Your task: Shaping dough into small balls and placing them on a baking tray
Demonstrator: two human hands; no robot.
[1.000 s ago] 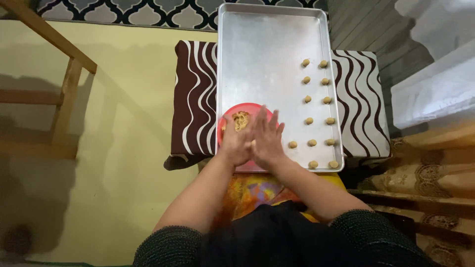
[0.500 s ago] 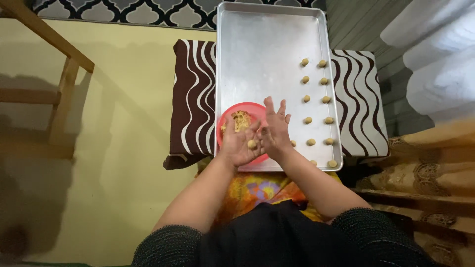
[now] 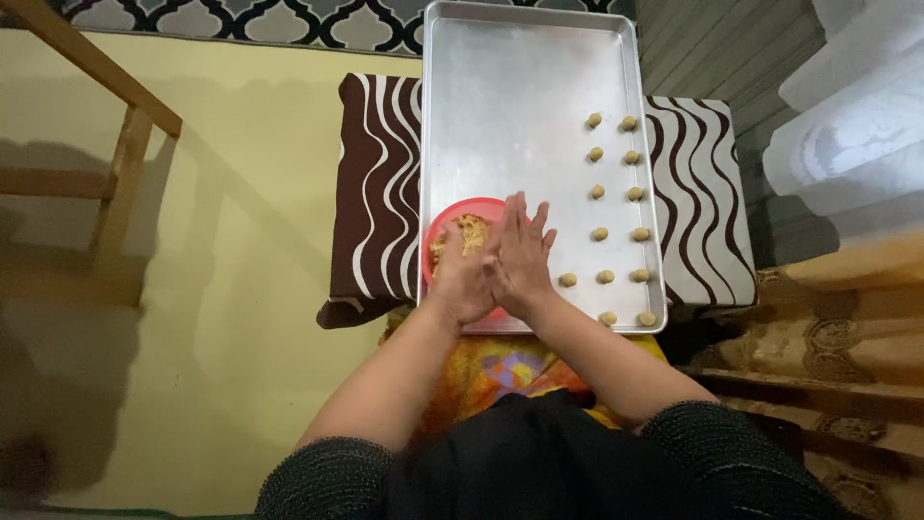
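Note:
My left hand [image 3: 466,281] and my right hand [image 3: 523,258] are pressed palm to palm over a red bowl [image 3: 438,241] of tan dough [image 3: 469,231]. What lies between the palms is hidden. The bowl stands on the near left part of a long silver baking tray [image 3: 510,106]. Several small dough balls [image 3: 616,207] lie in two rows along the tray's right side, with a few more near its front edge, just right of my right hand.
The tray rests on a low table with a brown and white wavy cloth [image 3: 375,193]. A yellow floor [image 3: 212,250] spreads to the left, with a wooden frame [image 3: 115,164] at the far left. White plastic containers [image 3: 847,125] stand at the right.
Half a second ago my palms were apart with a dough piece showing on the left one. Now the right hand lies flat over the left again.

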